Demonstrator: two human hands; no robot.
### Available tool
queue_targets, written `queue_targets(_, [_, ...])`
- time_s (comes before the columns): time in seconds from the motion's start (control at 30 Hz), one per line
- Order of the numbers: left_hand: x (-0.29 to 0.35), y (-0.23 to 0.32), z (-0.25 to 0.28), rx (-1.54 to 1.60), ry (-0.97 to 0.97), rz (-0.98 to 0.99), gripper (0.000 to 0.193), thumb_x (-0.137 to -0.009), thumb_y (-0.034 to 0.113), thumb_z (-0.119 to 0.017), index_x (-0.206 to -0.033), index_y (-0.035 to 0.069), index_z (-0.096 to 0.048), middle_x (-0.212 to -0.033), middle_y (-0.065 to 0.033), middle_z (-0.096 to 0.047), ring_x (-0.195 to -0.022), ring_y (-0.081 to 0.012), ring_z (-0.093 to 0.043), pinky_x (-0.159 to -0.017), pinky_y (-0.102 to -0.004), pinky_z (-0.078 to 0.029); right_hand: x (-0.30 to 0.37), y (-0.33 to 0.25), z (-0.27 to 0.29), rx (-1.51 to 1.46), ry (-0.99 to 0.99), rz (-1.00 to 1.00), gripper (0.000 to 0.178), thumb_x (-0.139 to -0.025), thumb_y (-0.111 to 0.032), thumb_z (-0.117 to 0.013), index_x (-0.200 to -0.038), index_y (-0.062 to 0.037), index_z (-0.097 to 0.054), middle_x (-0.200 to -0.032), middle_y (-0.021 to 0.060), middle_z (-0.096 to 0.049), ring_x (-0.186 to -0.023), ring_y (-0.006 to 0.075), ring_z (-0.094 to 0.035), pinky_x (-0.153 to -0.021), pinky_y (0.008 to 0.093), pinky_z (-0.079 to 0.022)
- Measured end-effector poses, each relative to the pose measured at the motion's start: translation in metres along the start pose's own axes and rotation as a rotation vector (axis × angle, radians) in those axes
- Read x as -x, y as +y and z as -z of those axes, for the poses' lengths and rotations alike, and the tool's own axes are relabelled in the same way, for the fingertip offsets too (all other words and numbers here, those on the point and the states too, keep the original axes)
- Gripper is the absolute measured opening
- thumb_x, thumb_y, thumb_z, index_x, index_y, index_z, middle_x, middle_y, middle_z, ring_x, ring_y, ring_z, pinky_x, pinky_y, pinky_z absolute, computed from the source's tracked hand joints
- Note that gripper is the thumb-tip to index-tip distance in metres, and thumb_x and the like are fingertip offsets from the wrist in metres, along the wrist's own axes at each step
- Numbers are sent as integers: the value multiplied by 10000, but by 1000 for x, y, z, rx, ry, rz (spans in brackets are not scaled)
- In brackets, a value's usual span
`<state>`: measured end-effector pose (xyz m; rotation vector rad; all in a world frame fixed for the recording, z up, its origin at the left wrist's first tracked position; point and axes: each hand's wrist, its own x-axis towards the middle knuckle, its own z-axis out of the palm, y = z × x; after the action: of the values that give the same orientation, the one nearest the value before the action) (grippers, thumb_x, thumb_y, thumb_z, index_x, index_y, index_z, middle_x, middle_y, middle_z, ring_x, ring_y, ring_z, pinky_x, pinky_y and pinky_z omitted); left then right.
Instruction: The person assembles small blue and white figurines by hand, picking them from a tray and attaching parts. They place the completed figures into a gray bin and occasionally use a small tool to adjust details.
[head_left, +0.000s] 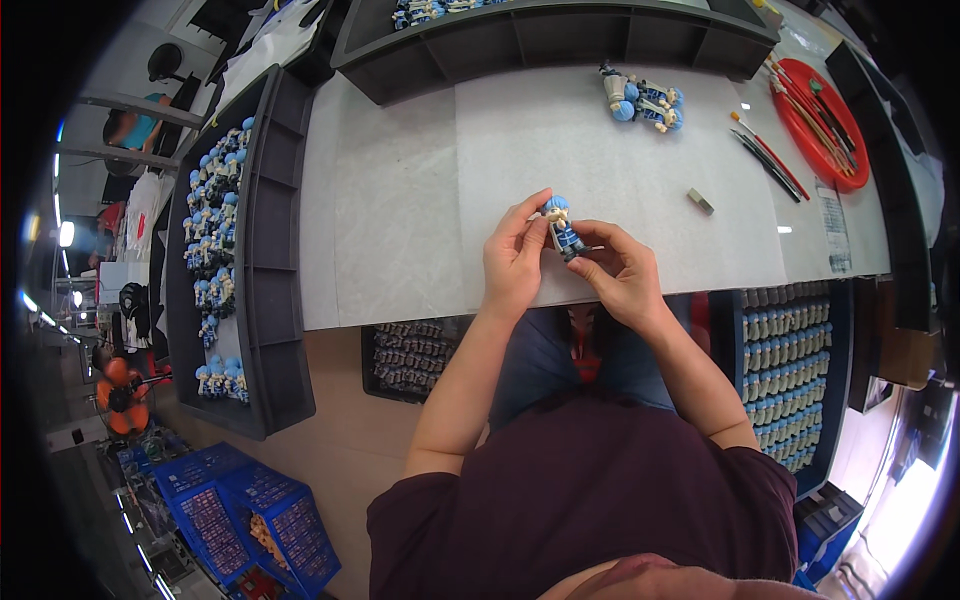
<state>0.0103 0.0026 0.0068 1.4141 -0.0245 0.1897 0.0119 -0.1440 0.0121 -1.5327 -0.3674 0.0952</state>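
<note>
Between my two hands, over the near part of the white-covered table, is a small figurine [562, 230] with light blue hair and a blue and white outfit. It is tilted, with its head toward the upper left. My left hand [516, 252] is closed on its head end, thumb and fingertips at the hair and side. My right hand [620, 272] grips it near the dark feet. A group of similar blue-haired figurines [645, 102] lies farther off on the table. To the right of my hands rests a small grey-green block [701, 202].
A red oval tray [852, 180] of brushes stands at the right, with loose brushes [768, 160] beside it. Dark crates of figurines stand at the left [272, 250] and far side [570, 42]. Below the table edge are another filled crate [738, 400] and blue baskets [245, 510].
</note>
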Motion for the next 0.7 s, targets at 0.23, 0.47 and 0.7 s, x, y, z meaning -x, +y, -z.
queue_targets(0.23, [0,0,1,12,-7,-86,255,-891,9,-460,-1121,33,-567,-1061,-53,-529,-881,-98,-540,-721,-216,-475,1,4,-3,43,-10,-4,499,-748,65,-617,-1195,-18,-411,-1033,142,-577,-953,190,-579,-787,304,-513])
queue_targets(0.47, [0,0,1,19,1,-84,258,-885,-1,-465,-1115,39,-574,-1055,-49,-531,-878,-94,-539,-717,-210,-477,0,1,-5,35,-15,-7,504,-749,75,-612,-1201,-25,-411,-1030,145,-571,-949,184,-572,-789,295,-511])
queue_targets(0.7, [0,2,1,26,4,-55,262,-880,-13,-463,-1112,36,-574,-1025,-43,-540,-839,-85,-534,-707,-204,-472,1,2,-6,20,-16,-2,514,-748,83,-610,-1207,-18,-401,-1035,145,-565,-941,183,-571,-797,296,-502])
